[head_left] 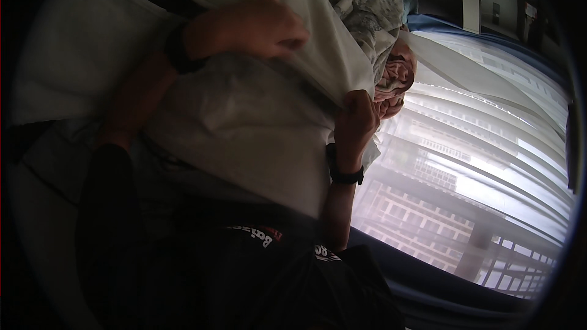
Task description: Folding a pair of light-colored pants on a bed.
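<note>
A large pale cloth (244,134) spreads in front of me, with a dark gap running between its folds. On the right, my right hand (358,116) is closed around an edge of this cloth and pulls it into a fold. My left hand (247,27) is over the cloth's upper part, fingers curled inward and slightly blurred. What those fingers hold, if anything, is hidden. Both wrists wear dark bands.
A crumpled patterned grey-white fabric (367,0) lies at the far side, beside a bunched pinkish cloth (396,79). To the right, a sheer white curtain (440,165) hangs before a bright window, with dark blue fabric (422,269) below it.
</note>
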{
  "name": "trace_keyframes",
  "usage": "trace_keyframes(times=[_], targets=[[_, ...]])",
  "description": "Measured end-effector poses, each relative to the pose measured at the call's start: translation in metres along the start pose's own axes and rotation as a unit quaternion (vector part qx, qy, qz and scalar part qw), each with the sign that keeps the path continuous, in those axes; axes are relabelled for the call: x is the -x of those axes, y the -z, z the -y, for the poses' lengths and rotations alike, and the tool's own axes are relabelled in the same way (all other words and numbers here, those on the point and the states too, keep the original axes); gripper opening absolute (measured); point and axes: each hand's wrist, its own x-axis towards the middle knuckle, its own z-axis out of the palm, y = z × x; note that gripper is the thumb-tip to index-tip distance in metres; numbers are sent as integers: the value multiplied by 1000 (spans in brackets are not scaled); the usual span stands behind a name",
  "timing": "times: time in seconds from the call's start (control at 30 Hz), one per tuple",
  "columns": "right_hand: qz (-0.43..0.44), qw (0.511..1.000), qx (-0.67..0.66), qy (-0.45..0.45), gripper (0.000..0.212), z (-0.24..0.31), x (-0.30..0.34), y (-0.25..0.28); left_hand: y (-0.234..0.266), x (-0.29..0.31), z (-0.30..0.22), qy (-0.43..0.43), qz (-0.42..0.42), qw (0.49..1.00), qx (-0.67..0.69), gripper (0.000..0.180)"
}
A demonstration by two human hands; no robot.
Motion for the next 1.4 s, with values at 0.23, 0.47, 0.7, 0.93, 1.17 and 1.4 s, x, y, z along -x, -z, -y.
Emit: trace_keyframes(times=[0.23,0.47,0.7,0.93,1.17,1.4], targets=[[3,1000,-9,-25,15,3,1,-2,12,6,-3,-8,-2,1000,-17,22],[-31,999,1,-42,16,-1,1,-4,5,-2,-5,-30,2,997,-71,23],[-76,997,-12,-9,16,-7,1,-1,3,-5,-14,-5,-52,980,-191,14],[-96,995,-40,-3,15,-7,1,-1,19,4,-6,36,-112,981,-154,14],[-80,995,-41,-46,18,-8,1,2,33,11,12,38,-155,972,-171,23],[-93,993,-46,-50,16,-6,2,3,63,28,16,130,-168,954,-214,24]])
